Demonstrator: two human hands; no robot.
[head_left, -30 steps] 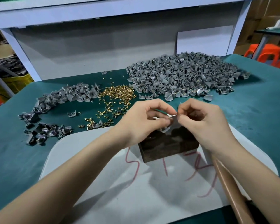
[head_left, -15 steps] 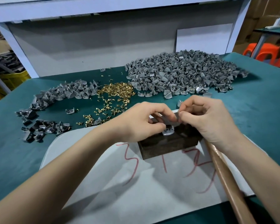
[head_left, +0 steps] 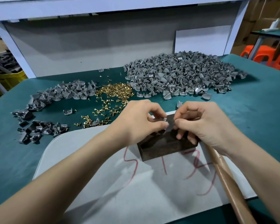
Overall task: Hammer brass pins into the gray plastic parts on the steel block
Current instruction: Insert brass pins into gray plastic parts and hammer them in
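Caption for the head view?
Left hand pinches a gray plastic part over the steel block, right hand beside; brass pins behind.

A small factory workshop: a green-topped bench (head_left: pixel 257 120) heaped with gray plastic parts (head_left: pixel 181 73) and loose brass pins (head_left: pixel 115 89), stacked cardboard boxes (head_left: pixel 262 15), orange stools (head_left: pixel 263 52) and a yellow crate (head_left: pixel 10 78) behind

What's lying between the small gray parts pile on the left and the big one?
A heap of loose brass pins, shown in the head view.
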